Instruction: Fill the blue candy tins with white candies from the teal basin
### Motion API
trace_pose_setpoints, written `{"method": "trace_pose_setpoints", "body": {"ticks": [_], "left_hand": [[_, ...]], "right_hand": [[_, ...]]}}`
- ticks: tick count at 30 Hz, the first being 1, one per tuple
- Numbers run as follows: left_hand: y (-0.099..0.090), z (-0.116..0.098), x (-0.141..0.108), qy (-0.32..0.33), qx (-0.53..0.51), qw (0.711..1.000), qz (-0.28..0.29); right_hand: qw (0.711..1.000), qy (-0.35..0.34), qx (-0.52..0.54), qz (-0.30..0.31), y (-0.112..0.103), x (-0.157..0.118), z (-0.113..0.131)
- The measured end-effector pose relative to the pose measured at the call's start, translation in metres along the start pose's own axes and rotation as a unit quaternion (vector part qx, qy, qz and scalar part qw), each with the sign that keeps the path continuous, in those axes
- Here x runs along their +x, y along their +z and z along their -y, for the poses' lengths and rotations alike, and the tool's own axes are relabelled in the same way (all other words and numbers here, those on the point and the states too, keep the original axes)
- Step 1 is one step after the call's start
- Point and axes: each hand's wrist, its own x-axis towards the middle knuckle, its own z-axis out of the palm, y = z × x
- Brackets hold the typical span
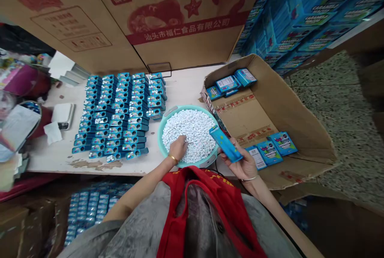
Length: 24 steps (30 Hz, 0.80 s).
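Note:
A round mint-green basin [161, 130] full of small white candies [192, 126] stands at the table's front edge. My left hand [179, 148] reaches into the candies at the basin's near left side; its fingertips are down among them, so what they pinch is hidden. In my right hand [240, 162] is a flat blue box [225, 144], tilted over the basin's right rim. Left of the basin, several columns of small blue boxes [120, 116] lie close together, some with white candies on their ends.
An open carton [312, 126] at right holds several blue packs [270, 152]. Large cardboard boxes [186, 54] rise behind the table [186, 86]. Stacked blue packs [315, 18] stand at back right. A white device [63, 115] and papers [18, 126] are at left.

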Motion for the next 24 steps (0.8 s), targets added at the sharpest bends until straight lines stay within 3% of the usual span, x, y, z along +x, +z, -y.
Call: {"method": "trace_pose_setpoints", "body": {"ticks": [5, 8, 11, 14, 18, 21, 24], "left_hand": [[-0.012, 0.004, 0.002, 0.034, -0.051, 0.998, -0.004], [-0.039, 0.015, -0.006, 0.089, -0.074, 0.993, -0.005], [-0.075, 0.020, -0.016, 0.150, -0.086, 0.985, -0.018], [-0.114, 0.013, -0.026, 0.205, -0.084, 0.975, -0.027], [-0.155, -0.008, -0.037, 0.247, -0.038, 0.968, 0.001], [-0.171, -0.027, -0.040, 0.268, 0.042, 0.962, 0.027], [-0.179, -0.049, -0.041, 0.255, 0.144, 0.955, 0.053]], "right_hand": [[0.999, 0.014, 0.027, -0.011, 0.004, 0.006, -0.009], [0.999, 0.004, -0.027, -0.031, 0.002, 0.009, -0.010], [0.988, -0.060, -0.129, -0.058, -0.001, 0.017, -0.015], [0.953, -0.152, -0.252, -0.072, -0.001, 0.027, -0.021], [0.868, -0.235, -0.432, -0.066, 0.006, 0.033, -0.022], [0.824, -0.270, -0.497, -0.040, 0.015, 0.033, -0.020], [0.801, -0.284, -0.527, -0.021, 0.024, 0.032, -0.020]]}}
